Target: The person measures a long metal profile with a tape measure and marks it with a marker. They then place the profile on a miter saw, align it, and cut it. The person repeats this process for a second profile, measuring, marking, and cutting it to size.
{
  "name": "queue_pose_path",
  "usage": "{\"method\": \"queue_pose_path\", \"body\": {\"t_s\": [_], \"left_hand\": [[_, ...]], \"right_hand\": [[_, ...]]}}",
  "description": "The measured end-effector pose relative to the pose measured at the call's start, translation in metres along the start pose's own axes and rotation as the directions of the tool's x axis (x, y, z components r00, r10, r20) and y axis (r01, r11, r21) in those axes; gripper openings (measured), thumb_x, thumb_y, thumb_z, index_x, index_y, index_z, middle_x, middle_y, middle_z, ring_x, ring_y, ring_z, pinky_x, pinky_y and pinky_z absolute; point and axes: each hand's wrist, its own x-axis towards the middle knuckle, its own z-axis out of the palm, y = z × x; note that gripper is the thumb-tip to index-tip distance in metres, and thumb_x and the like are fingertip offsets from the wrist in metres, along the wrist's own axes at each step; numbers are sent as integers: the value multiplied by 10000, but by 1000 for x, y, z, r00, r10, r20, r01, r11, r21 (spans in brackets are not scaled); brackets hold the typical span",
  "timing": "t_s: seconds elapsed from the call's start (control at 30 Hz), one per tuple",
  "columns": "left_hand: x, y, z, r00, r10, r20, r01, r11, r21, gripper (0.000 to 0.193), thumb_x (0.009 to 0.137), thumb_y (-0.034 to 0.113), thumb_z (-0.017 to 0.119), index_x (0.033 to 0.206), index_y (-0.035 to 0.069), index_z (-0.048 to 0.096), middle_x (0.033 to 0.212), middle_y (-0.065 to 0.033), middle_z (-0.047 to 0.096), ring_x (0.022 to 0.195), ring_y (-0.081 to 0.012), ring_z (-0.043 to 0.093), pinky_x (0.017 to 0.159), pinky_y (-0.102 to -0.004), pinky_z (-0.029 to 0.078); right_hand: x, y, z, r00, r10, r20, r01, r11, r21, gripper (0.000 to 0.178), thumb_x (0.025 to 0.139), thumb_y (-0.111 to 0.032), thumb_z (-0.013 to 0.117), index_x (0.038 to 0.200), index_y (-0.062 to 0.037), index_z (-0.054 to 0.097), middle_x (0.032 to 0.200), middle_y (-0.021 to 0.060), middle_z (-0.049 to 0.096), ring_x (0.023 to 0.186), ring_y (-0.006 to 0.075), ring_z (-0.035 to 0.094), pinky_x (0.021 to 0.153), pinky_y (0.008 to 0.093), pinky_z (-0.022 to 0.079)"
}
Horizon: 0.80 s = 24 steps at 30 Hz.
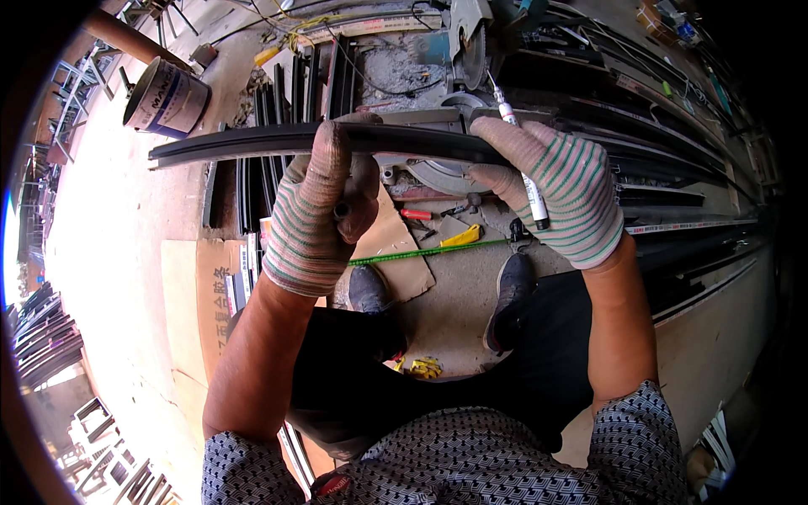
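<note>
A long black grooved profile strip (227, 145) runs crosswise in front of me, raised above the floor. My left hand (305, 223), in a striped knit glove, is closed around it near the middle, thumb up. A small dark round end shows by its curled fingers; what it belongs to I cannot make out. My right hand (574, 195), gloved alike, meets the strip's right end with thumb and forefinger. Between its fingers it also grips a slim white marker (533, 200), tilted, with a black lower end. Behind the strip stands a cutting saw with a round blade (471, 57).
Several black profiles (682, 151) lie stacked at the right, others beyond my left hand. A bucket (172, 99) stands far left. Between my shoes (369, 289) and the saw lie cardboard (396, 240), a green strip (429, 250), a yellow item (461, 236) and a red-handled tool (416, 215).
</note>
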Motion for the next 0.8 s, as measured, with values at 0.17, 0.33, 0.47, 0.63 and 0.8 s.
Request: {"method": "queue_pose_path", "body": {"t_s": [0.17, 0.33, 0.47, 0.63, 0.8], "left_hand": [[-4, 6, -8, 997, -50, 50, 42, 986, 159, 515, 1012, 586, 552, 981, 80, 639, 520, 57, 422, 403, -25, 308, 411, -207, 216], [-4, 2, -8, 999, 40, 20, -44, 942, 333, 452, 1031, 532, 557, 875, 110, 599, 517, 56, 405, 408, -33, 303, 420, -207, 216], [-3, 3, -6, 998, -57, -26, 62, 971, 231, 391, 1036, 496, 574, 906, 128, 595, 525, 59, 400, 393, -32, 287, 403, -202, 212], [3, -2, -2, 999, -27, -35, 31, 991, 127, 397, 1039, 492, 569, 891, 125, 598, 531, 54, 403, 394, -39, 289, 408, -211, 220], [4, -2, 10, 982, -66, -177, 66, 998, -4, 404, 1045, 468, 569, 913, 89, 609, 580, 33, 459, 398, -36, 318, 401, -207, 233]], "right_hand": [[-3, 10, -7, 991, 94, 100, -118, 955, 272, 361, 933, -279, 750, 1201, -45, 686, 1002, 147, 744, 861, 259, 743, 784, 344, 594], [-2, 12, -17, 961, 150, 233, -225, 913, 339, 360, 991, -335, 675, 1205, -46, 687, 941, 103, 736, 847, 190, 725, 774, 315, 578], [1, 9, -13, 939, 331, 97, -340, 841, 420, 351, 1001, -343, 662, 1197, -54, 698, 928, 138, 741, 851, 205, 739, 785, 327, 589], [1, 15, -14, 924, 371, -95, -248, 770, 588, 968, 932, -819, 372, 1366, 14, 605, 991, 75, 695, 881, 134, 617, 874, 313, 504], [-3, -16, -6, 915, 387, -118, -191, 670, 717, 735, 1028, -649, 399, 1257, 9, 631, 961, 75, 677, 900, 146, 613, 920, 350, 476]]}}
